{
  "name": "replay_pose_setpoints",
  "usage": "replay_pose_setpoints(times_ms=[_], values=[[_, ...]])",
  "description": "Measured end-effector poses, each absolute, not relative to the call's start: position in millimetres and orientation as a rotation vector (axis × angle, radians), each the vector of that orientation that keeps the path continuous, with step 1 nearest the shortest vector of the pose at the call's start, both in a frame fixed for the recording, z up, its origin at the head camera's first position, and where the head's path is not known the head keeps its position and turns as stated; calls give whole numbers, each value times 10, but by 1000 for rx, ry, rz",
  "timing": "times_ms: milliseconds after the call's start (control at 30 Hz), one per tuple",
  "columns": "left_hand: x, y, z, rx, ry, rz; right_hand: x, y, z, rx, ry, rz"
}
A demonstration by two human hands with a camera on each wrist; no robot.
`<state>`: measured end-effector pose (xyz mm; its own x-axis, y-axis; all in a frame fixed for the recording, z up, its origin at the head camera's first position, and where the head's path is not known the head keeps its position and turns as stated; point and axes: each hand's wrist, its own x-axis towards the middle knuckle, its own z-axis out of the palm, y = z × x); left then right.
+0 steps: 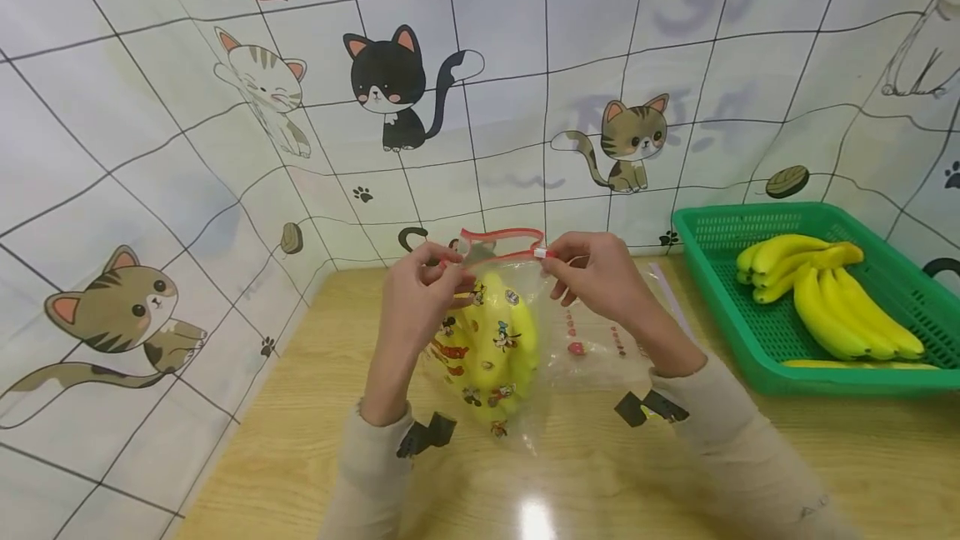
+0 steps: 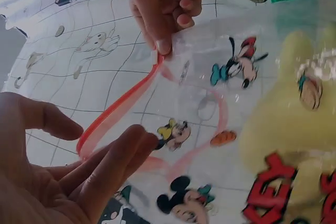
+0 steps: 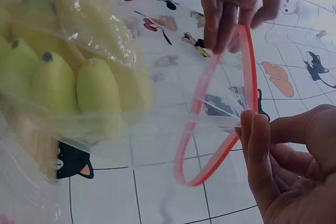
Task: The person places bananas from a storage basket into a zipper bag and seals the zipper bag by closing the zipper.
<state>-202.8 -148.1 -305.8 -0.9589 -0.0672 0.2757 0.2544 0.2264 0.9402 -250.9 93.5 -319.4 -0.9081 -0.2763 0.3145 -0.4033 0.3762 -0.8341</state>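
A clear zip bag (image 1: 491, 357) printed with cartoon characters holds a bunch of yellow bananas (image 3: 52, 72). Its red-edged mouth (image 3: 197, 179) gapes open at the top. My left hand (image 1: 422, 294) holds the left end of that mouth, thumb and fingers about the red strip (image 2: 118, 103). At the opposite end, my right hand (image 1: 592, 273) pinches the bag's edge by a small white slider (image 1: 541, 253). Both hands are above the wooden table.
Another clear bag (image 1: 600, 348), with strawberry prints and a pale purple edge, lies flat behind my right hand. To the right stands a green plastic basket (image 1: 738, 340) with more bananas (image 1: 855, 298). A cat-patterned sheet (image 1: 510, 107) hangs behind the wooden table (image 1: 300, 407).
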Motion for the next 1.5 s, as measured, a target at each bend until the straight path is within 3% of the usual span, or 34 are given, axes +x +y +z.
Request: replay_pose_setpoints(times_ms=[300, 533, 833, 1100, 1267, 1500], values=[[-1833, -1739, -2919, -327, -2608, -1340, -2478, 992, -2941, 734, -2456, 1451], [-1814, -1717, -2919, -466, -2447, -1050, -2406, 1121, -2834, 695, -2423, 1419], [-1818, -1372, -3015, -740, -2401, -1128, -2446, 1441, -3147, 670, -2334, 1564], [-1888, -1322, -3023, -792, -2279, -1293, -2449, 1549, -3272, 785, -2214, 1577], [-2028, -1233, -2836, -844, -2203, -1060, -2445, 1548, -3293, 850, -2216, 1536], [-2275, -869, -2430, -1013, -2550, -506, -2441, 1578, -3317, 911, -2183, 1536]])
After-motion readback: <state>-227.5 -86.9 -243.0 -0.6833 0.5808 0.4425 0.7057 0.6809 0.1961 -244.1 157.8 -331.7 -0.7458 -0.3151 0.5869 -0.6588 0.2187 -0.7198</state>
